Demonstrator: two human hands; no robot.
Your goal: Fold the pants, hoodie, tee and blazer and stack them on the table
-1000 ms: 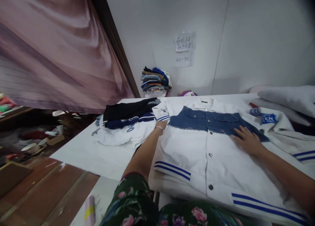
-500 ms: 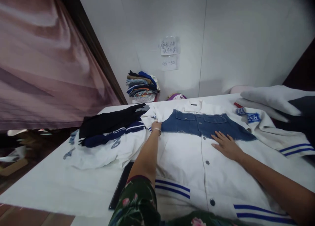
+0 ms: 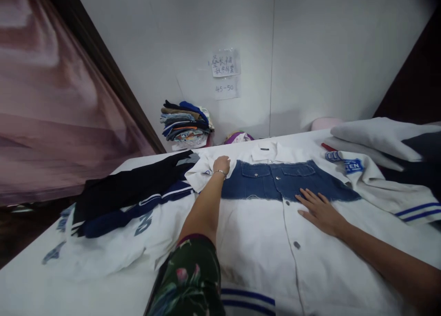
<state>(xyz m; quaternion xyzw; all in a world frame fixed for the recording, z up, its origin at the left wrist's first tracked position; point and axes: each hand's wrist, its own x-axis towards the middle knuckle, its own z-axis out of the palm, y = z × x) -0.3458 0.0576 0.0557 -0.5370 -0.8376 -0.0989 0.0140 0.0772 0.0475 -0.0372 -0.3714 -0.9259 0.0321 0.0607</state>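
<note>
A white jacket (image 3: 255,233) with a dark blue denim panel (image 3: 257,180) across its chest lies front up and buttoned. At its shoulder by the left sleeve in view, my left hand (image 3: 222,164) is closed, fingers curled on the white cloth; the fingertips are partly hidden. The sleeve (image 3: 201,171) on that side lies folded out beside the wrist. My right hand (image 3: 322,212) rests flat with spread fingers on the denim panel's lower edge. The other sleeve (image 3: 389,192), with blue stripes and a blue patch, stretches out to the right.
Black, navy and white garments (image 3: 131,178) lie left of the jacket on the white table (image 3: 113,290). Folded clothes (image 3: 186,123) are stacked beyond the far edge. Grey and dark garments (image 3: 379,134) are piled at right. Paper notes (image 3: 225,70) hang on the wall.
My left hand has moved up from the sleeve edge to the shoulder. My right hand stays on about the same spot of the jacket. The view has shifted a little to the right.
</note>
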